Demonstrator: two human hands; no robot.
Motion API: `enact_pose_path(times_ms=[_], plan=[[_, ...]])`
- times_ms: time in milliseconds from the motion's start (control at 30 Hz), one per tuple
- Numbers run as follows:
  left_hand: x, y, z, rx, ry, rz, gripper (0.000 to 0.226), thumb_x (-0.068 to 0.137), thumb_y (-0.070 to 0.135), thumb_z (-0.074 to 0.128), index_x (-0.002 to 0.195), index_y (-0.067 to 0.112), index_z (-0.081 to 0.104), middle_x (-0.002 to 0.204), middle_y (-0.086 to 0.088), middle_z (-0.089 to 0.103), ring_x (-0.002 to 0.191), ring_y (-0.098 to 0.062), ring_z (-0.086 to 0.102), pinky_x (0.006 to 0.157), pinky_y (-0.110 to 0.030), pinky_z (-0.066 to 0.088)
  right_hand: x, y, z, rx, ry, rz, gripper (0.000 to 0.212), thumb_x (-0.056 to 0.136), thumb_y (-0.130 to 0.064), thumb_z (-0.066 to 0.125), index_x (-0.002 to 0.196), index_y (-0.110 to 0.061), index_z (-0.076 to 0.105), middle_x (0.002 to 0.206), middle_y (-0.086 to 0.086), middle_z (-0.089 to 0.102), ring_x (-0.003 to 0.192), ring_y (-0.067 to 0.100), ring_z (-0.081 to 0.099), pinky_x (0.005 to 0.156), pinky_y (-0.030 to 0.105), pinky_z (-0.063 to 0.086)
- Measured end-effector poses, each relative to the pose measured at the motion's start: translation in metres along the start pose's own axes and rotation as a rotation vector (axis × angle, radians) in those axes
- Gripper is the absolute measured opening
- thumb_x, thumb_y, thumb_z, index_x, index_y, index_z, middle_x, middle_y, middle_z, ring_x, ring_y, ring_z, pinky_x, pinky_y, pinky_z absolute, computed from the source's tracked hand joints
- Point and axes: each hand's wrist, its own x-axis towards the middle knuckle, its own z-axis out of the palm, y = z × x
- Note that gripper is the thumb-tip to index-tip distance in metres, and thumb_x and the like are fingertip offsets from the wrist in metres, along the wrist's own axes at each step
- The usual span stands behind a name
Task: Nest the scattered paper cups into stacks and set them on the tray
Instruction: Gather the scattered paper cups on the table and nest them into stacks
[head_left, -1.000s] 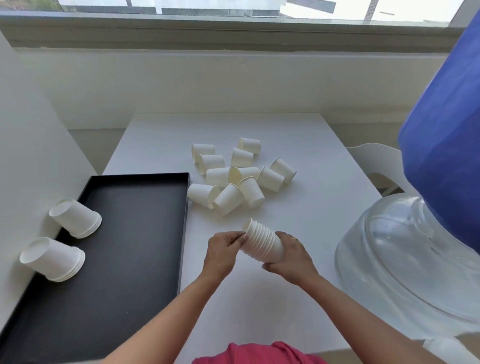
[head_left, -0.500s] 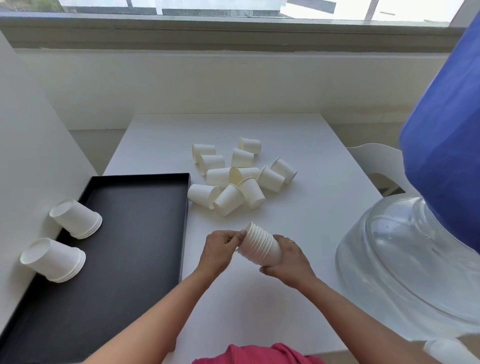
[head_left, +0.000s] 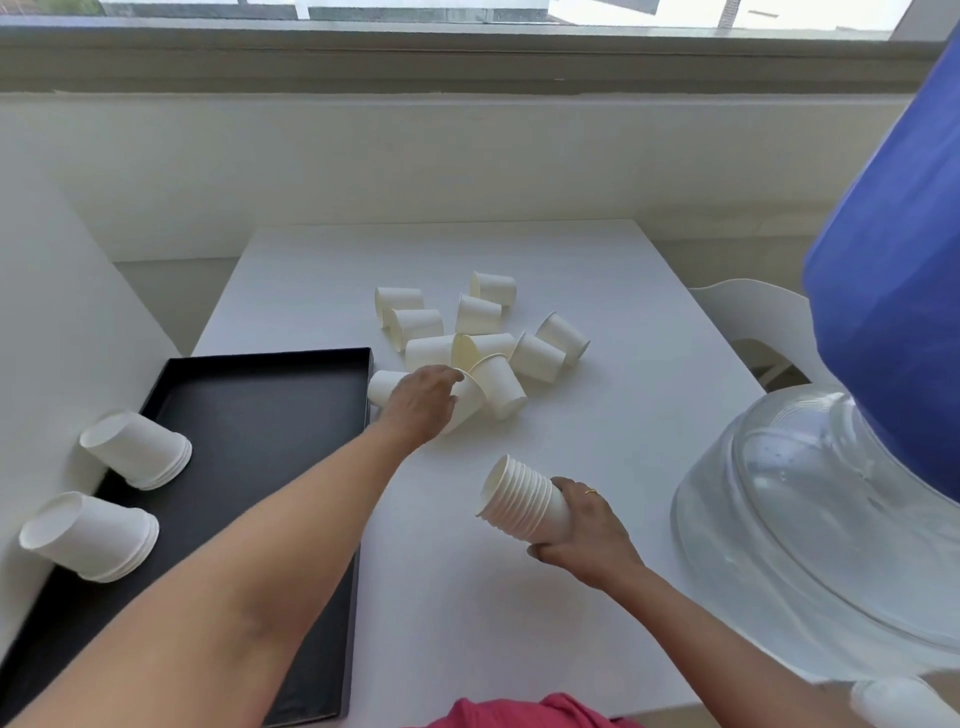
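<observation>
Nested stack of white paper cups (head_left: 519, 499) tilts above the white table (head_left: 519, 623), my right hand (head_left: 584, 527) wrapped round its base. Left hand (head_left: 422, 402) curls round a loose white paper cup (head_left: 467, 408) at pile's edge, nr black rectangular tray (head_left: 270, 356). Lift w/o nudging neighbours; seat base-first.
</observation>
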Motion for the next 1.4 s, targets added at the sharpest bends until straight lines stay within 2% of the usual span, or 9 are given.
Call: enact_pose_path(times_ms=[233,400,533,933,1000,1133,1233,1300,1400], plan=[[0.025,-0.001,-0.002,0.319,-0.238,0.131,0.048,0.097,0.012,0.033,0.145,0.014,0.027,0.154,-0.003,0.026,0.139,-0.020,0.029,0.107,-0.038,0.033,0.002,0.007,-0.007,-0.005,0.015,0.031,0.068,0.065,-0.028,0.075,0.126,-0.027,0.046,0.112,-0.004,0.052,0.104,0.015,0.049,0.078,0.030,0.045],[0.036,0.006,-0.003,0.386,-0.296,0.146,0.050,0.097,0.011,0.029,0.145,0.021,0.023,0.151,0.000,0.029,0.127,-0.024,0.045,0.090,-0.041,0.043,0.002,0.007,-0.005,-0.006,0.004,0.040,0.069,0.066,-0.029,0.075,0.127,-0.027,0.044,0.113,-0.004,0.051,0.106,0.016,0.049,0.080,0.030,0.045],[0.039,0.003,0.002,0.387,-0.362,0.096,0.053,0.095,0.016,0.035,0.146,0.023,0.021,0.148,-0.001,0.032,0.127,-0.025,0.046,0.089,-0.039,0.042,0.003,0.007,-0.006,-0.001,0.006,0.039,0.070,0.066,-0.029,0.076,0.128,-0.027,0.044,0.114,-0.004,0.051,0.108,0.016,0.048,0.078,0.028,0.042],[0.018,0.002,0.010,0.330,-0.233,0.068,0.026,0.084,0.001,0.047,0.108,0.004,0.057,0.114,-0.013,0.056,0.102,-0.031,0.057,0.075,-0.036,0.043,0.005,0.010,0.000,0.043,0.000,0.060,0.071,0.064,-0.029,0.077,0.128,-0.027,0.045,0.112,-0.003,0.053,0.109,0.017,0.049,0.085,0.033,0.046],[0.011,0.007,0.008,0.478,-0.185,0.061,0.022,0.084,0.000,0.047,0.100,0.006,0.060,0.109,-0.011,0.061,0.101,-0.029,0.058,0.080,-0.035,0.040,0.005,0.010,0.000,0.060,-0.002,0.071,0.072,0.064,-0.029,0.077,0.128,-0.026,0.045,0.113,-0.003,0.053,0.108,0.017,0.050,0.086,0.033,0.046],[-0.009,0.011,0.002,0.654,-0.093,0.061,0.019,0.088,0.009,0.050,0.101,0.011,0.063,0.108,-0.009,0.062,0.114,-0.027,0.048,0.108,-0.045,0.023,0.005,0.009,0.001,0.072,-0.002,0.083,0.074,0.063,-0.029,0.078,0.129,-0.024,0.045,0.113,-0.002,0.054,0.105,0.016,0.050,0.084,0.031,0.046],[-0.029,0.012,-0.004,0.470,-0.043,-0.060,0.020,0.091,0.026,0.052,0.103,0.016,0.066,0.109,-0.009,0.060,0.113,-0.025,0.047,0.114,-0.045,0.011,0.004,0.009,0.001,0.079,-0.003,0.086,0.072,0.064,-0.028,0.078,0.128,-0.024,0.045,0.110,-0.003,0.052,0.100,0.014,0.049,0.082,0.030,0.045],[-0.043,0.013,-0.006,0.213,0.032,-0.166,0.020,0.089,0.031,0.054,0.096,0.017,0.067,0.100,-0.005,0.065,0.106,-0.024,0.054,0.113,-0.041,0.011,0.004,0.009,0.000,0.076,-0.003,0.087,0.071,0.064,-0.028,0.078,0.127,-0.023,0.046,0.106,-0.005,0.050,0.097,0.013,0.047,0.080,0.029,0.044],[-0.063,0.016,-0.006,-0.372,0.115,-0.303,0.015,0.086,0.025,0.062,0.091,0.013,0.068,0.094,-0.004,0.070,0.095,-0.022,0.062,0.097,-0.035,0.037,0.005,0.006,0.000,0.085,-0.005,0.088,0.069,0.065,-0.027,0.078,0.126,-0.022,0.046,0.104,-0.005,0.049,0.097,0.015,0.048,0.082,0.031,0.046]])
